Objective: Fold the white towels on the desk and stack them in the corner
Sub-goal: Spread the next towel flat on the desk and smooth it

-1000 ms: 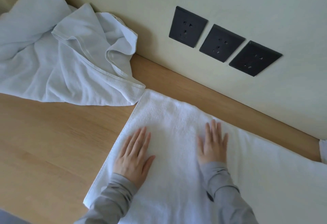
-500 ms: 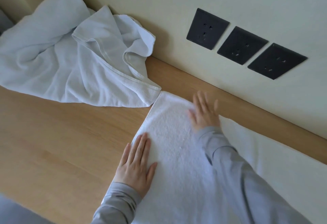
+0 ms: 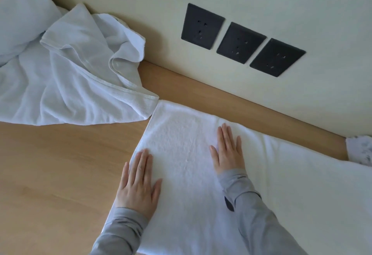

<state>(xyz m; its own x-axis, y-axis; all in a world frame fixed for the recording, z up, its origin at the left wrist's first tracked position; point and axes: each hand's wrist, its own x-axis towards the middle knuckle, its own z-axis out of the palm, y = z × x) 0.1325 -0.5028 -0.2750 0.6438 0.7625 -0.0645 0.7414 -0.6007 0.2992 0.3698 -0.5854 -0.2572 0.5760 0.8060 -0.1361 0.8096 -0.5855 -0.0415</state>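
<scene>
A thick white towel (image 3: pixel 181 140) lies spread flat on the wooden desk (image 3: pixel 50 174), running from the centre to the right edge of view. My left hand (image 3: pixel 138 182) presses flat on the towel's left edge, fingers straight. My right hand (image 3: pixel 228 152) lies flat on the towel farther right, palm down, fingers straight. A pile of crumpled white towels (image 3: pixel 60 69) sits at the back left against the wall, its hemmed corner touching the flat towel's far left corner.
Three black wall sockets (image 3: pixel 240 42) sit in a row on the cream wall behind the desk. A white patterned item (image 3: pixel 360 150) shows at the right edge by the wall. Bare desk wood lies to the left of the flat towel.
My right hand has drawn back from the towel's far left corner toward its middle and lies flat there. My left hand stays flat on the left edge. The view has shifted slightly.
</scene>
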